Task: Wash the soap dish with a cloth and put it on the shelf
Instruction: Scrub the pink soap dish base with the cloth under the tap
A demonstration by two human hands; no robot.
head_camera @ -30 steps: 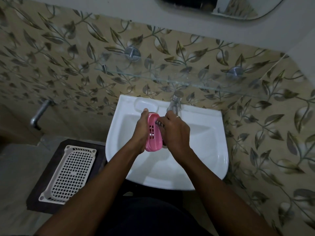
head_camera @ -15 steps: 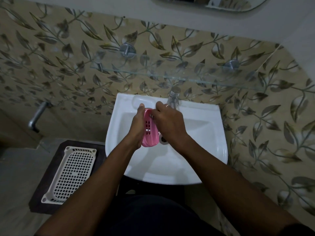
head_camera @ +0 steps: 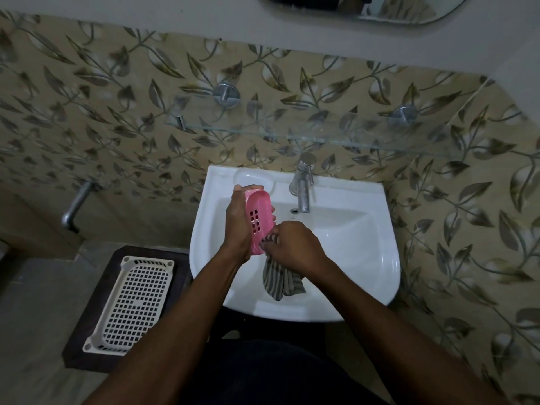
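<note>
The pink soap dish (head_camera: 258, 222) is held on edge over the white basin (head_camera: 359, 258), its slotted bottom facing the camera and nothing in it. The left hand (head_camera: 238, 226) is wrapped around its left side, fingers curled behind it and thumb at the top. The right hand (head_camera: 295, 247) is closed on a grey striped cloth (head_camera: 282, 283), pressing a bunched part of it against the lower end of the dish while the rest hangs down into the bowl of the basin. No water shows running from the steel tap (head_camera: 302, 185), which stands at the back rim of the basin, just right of the moulded soap recess (head_camera: 254, 179); that recess holds nothing.

To the left, lower down, a white perforated plastic tray (head_camera: 131, 302) lies empty on a dark wooden surface (head_camera: 87, 346). Above the basin a bare glass shelf (head_camera: 292, 135) runs along the wall on two round metal mounts. The wall is tiled in a beige leaf pattern (head_camera: 102, 97), with a plain pale band above it and the lower edge of a mirror (head_camera: 409, 10) at the top. A second metal spout (head_camera: 74, 206) juts from the wall at the left.
</note>
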